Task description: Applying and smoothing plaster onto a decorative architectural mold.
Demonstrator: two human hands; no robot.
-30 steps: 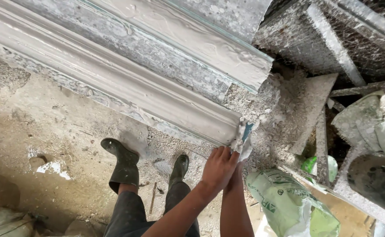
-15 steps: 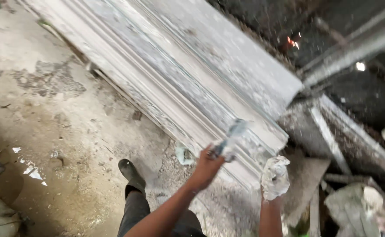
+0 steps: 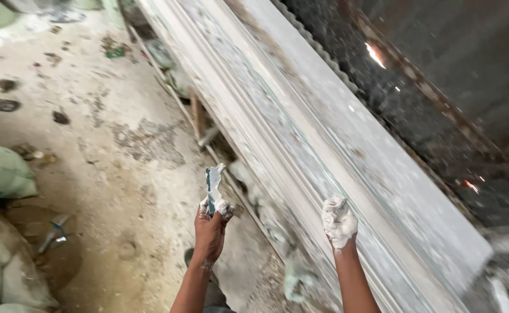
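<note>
Left hand (image 3: 210, 227) is clenched around the lower end of a plaster-caked scraper (image 3: 213, 189), blade pointing up and slightly away from the wrist. Right hand (image 3: 339, 222) is coated white and closed on a lump of wet plaster (image 3: 337, 210); hard to tell where fingers end and plaster begins.

Key relation: the long moulded cornice piece (image 3: 301, 139) lies to the right of the left hand and directly under and ahead of the right hand. Its long axis runs diagonally, from far upper left to near lower right. Right hand is the nearer one, seemingly touching or just above the moulding's ribbed face. Left hand sits apart from it, over the dusty floor (image 3: 109, 150).

Left of the left hand: green sacks (image 3: 2, 174), well apart. A small tool (image 3: 54, 230) lies on the floor near them.
</note>
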